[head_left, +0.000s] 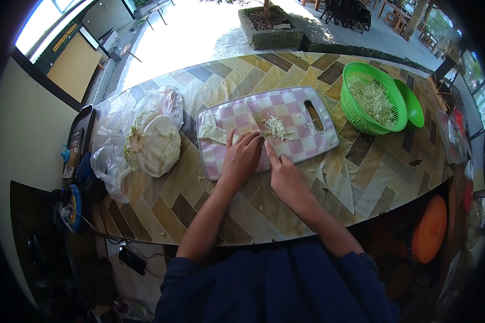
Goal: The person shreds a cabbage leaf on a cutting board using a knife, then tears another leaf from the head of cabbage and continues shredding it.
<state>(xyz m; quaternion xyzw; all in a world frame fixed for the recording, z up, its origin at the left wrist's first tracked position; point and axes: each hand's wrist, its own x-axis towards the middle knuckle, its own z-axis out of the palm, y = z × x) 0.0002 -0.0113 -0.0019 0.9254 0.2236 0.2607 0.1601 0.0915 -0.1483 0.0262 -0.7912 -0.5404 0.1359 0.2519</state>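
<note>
A pink-and-white checked cutting board (299, 99) lies on the table in the head view. My left hand (241, 157) presses down on pale cabbage leaf pieces (213, 131) at the board's left half, fingers together. In my right hand (288, 180) is a knife (257, 119), its blade pointing away from me beside my left fingertips. The index finger lies along the knife, and its handle is mostly hidden by the hand. Just right of the blade sits a small pile of cabbage shreds (276, 128).
Left of the board, a cut cabbage (155, 145) rests against a clear plastic bag (109, 167). A green basket (348, 105) of shredded cabbage (369, 99) stands at the right, with a green bowl (412, 105) behind it. An orange round object (430, 229) is below the table's right edge.
</note>
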